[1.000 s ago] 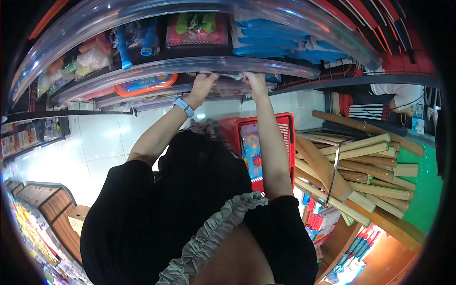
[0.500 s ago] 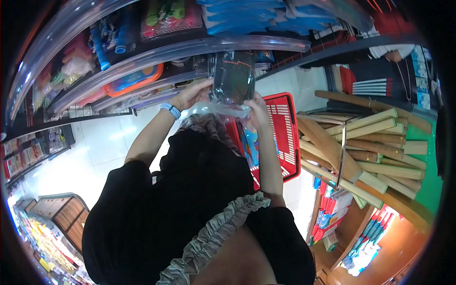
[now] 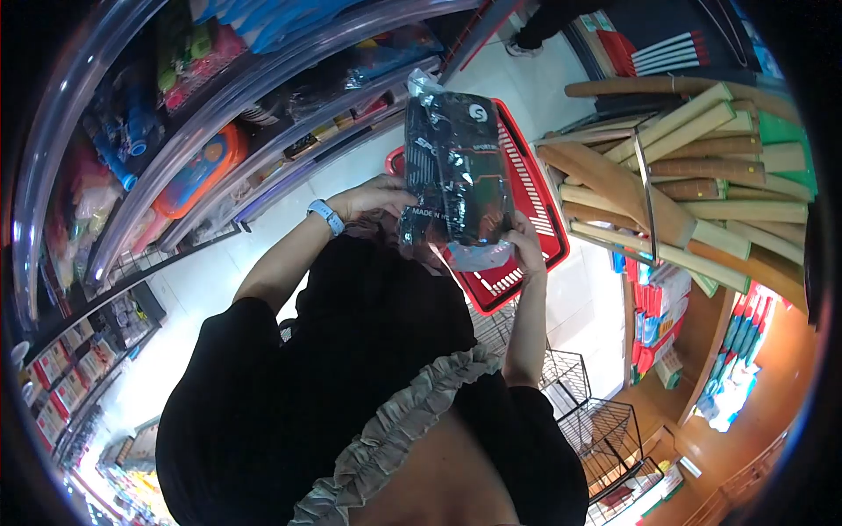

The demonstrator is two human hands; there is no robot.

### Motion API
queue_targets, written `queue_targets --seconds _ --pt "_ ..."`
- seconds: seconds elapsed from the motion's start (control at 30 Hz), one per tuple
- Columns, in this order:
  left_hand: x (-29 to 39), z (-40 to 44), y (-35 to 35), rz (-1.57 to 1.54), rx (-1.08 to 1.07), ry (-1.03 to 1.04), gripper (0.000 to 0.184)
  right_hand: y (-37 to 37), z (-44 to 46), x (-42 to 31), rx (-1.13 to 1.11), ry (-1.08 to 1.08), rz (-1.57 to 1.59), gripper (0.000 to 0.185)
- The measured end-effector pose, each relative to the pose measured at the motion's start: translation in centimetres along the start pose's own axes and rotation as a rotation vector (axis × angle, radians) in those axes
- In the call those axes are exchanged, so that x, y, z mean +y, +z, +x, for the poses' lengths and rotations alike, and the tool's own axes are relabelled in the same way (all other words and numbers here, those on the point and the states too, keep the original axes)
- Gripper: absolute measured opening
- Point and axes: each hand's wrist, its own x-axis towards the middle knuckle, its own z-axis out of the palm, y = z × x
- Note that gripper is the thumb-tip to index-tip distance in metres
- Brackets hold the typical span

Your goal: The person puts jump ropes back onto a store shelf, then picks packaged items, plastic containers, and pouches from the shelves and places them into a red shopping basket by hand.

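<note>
My left hand, with a light blue watch on its wrist, has its fingers closed on the left edge of a black item in a clear plastic bag. White lettering that includes "MADE IN" shows on the pack, and a round white logo is near its top. At the pack's lower right corner, my right hand pinches the plastic. Behind and below the pack is a red shopping basket, partly hidden by it.
Shelves with clear plastic edge strips run along the left, holding bagged goods and an orange and blue box. Wooden bats stick out from a metal rack at right. Wire baskets stand lower right. A person's shoe is at the top.
The pack has come away from the shelf and turned so that its printed face shows. Both hands have shifted with it. My view has swung right.
</note>
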Motion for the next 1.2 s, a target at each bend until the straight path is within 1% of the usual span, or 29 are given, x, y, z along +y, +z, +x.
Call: queue_targets --seconds 0.07,0.1,0.13,0.2,0.27,0.3,0.33,0.4,0.43,0.47,0.53,0.57,0.67,0.73,0.77,0.83,0.87,0.9,0.93,1.0,1.03,1.13,1.2 --pt "0.0 0.5 1.1 0.033 -0.006 -0.051 0.032 -4.9 -1.3 1.7 0.089 0.043 0.003 0.049" --pt "-0.1 1.0 1.2 0.088 -0.005 -0.109 0.032 -6.5 -1.9 2.1 0.148 0.077 -0.057 0.047" --pt "-0.3 1.5 1.5 0.074 -0.015 -0.131 0.033 -8.2 -2.4 2.7 0.206 0.111 -0.118 0.046" --pt "-1.0 2.4 2.0 0.043 -0.029 -0.175 0.036 -11.5 -3.0 5.3 0.473 0.146 -0.59 0.039" --pt "-1.8 3.3 2.9 -0.09 -0.095 -0.16 0.036 -12.1 -3.6 6.7 0.782 0.075 -1.22 0.039" --pt "-2.2 3.8 3.3 -0.158 -0.126 -0.149 0.036 -12.2 -3.7 7.1 0.891 0.034 -1.454 0.04" --pt "-2.7 4.6 3.7 -0.172 -0.143 -0.192 0.034 -12.6 -3.4 7.9 0.897 0.0 -1.214 0.04" --pt "-3.6 6.0 4.6 -0.201 -0.177 -0.279 0.032 -13.0 -2.4 9.2 0.884 -0.061 -0.735 0.04" --pt "-3.8 6.3 4.9 -0.169 -0.196 -0.316 0.027 -10.7 -2.1 7.7 0.859 0.05 -0.728 0.032" --pt "-4.5 6.9 4.9 0.096 -0.229 -0.307 0.028 -8.3 -1.9 6.7 0.791 0.052 -0.593 0.029" --pt "-7.0 8.7 4.1 0.624 -0.279 -0.271 0.029 -10.6 0.5 12.3 0.718 -0.24 -0.494 0.026" --pt "-8.1 8.9 3.4 0.561 -0.307 -0.304 0.031 -10.5 1.1 13.3 0.667 -0.211 -0.511 0.025" --pt "-6.3 7.0 3.3 0.32 -0.124 -0.24 0.03 -8.0 2.6 14.4 0.53 -0.092 -0.582 0.024" --pt "-5.4 5.6 1.6 0.128 0.056 -0.143 0.027 -6.1 3.0 14.1 0.446 0.02 -0.663 0.023" --pt "-5.0 4.7 0.5 0.029 0.148 -0.089 0.026 -7.4 3.9 16.5 0.371 -0.058 -0.731 0.023" --pt "-7.2 4.3 -3.8 0.346 0.38 0.248 0.024 -4.9 4.0 14.5 0.272 0.113 -0.61 0.023" --pt "-6.5 3.2 -5.1 0.23 0.496 0.261 0.024 -3.8 4.2 13.6 0.225 0.2 -0.552 0.023" --pt "-5.7 2.1 -6.3 0.113 0.61 0.287 0.023 -3.2 4.9 13.5 0.198 0.177 -0.524 0.022" --pt "-3.4 0.1 -6.6 -0.286 0.697 0.157 0.022 -2.5 5.7 12.8 0.17 0.183 -0.55 0.021" --pt "-2.1 -2.4 -8.5 -0.305 0.855 0.235 0.021 -0.9 7.6 10.8 0.121 0.198 -0.603 0.02" --pt "-2.2 -3.2 -9.8 -0.336 0.895 0.247 0.022 0.5 8.8 9.7 0.122 0.165 -0.613 0.02" --pt "-1.9 -5.1 -12.9 -0.398 0.973 0.295 0.025 3.9 13.6 6.9 0.015 0.04 -0.685 0.023" --pt "-1.5 -5.9 -14.1 -0.413 1.026 0.322 0.025 7.3 16.5 4.3 -0.044 -0.017 -0.807 0.027"
